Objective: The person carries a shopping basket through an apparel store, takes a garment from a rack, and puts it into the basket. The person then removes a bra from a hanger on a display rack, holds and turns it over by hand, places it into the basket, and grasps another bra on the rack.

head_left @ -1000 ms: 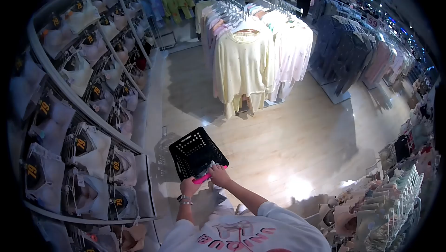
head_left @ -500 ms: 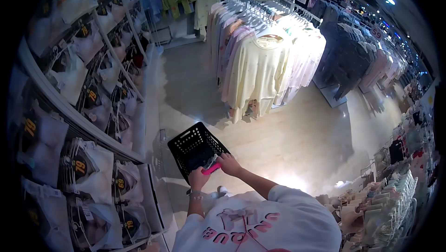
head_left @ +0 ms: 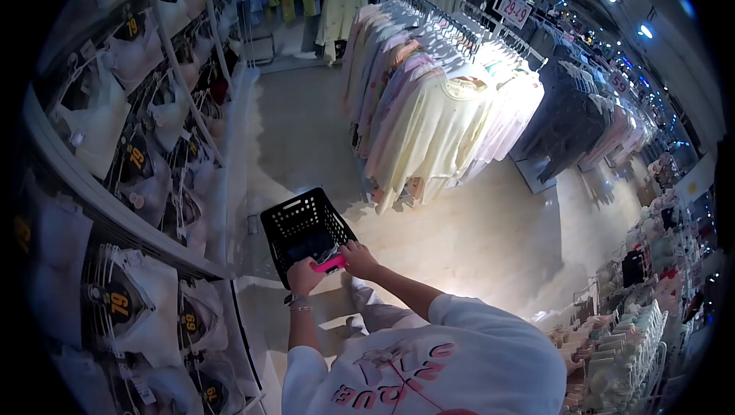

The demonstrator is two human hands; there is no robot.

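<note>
A black shopping basket (head_left: 295, 220) with holes in its walls hangs in front of my body, tilted in the view. Its pink handle (head_left: 331, 263) runs between my two hands. My left hand (head_left: 304, 277), with a watch at the wrist, is closed around the handle's left end. The right end is gripped by my right hand (head_left: 357, 259). Something dark (head_left: 308, 245) lies inside the basket, too shadowed to name.
Bras on hangers (head_left: 145, 308) with price tags fill the wall shelving at left. A rack of pale long-sleeved tops (head_left: 436, 124) stands ahead, with dark clothes (head_left: 566, 120) beyond it. More hanging garments (head_left: 612, 354) are at lower right. Pale floor (head_left: 467, 239) lies between.
The basket and both hands have shifted left and slightly up in the view. More of my trouser leg shows below them. The view of the racks has shifted a little.
</note>
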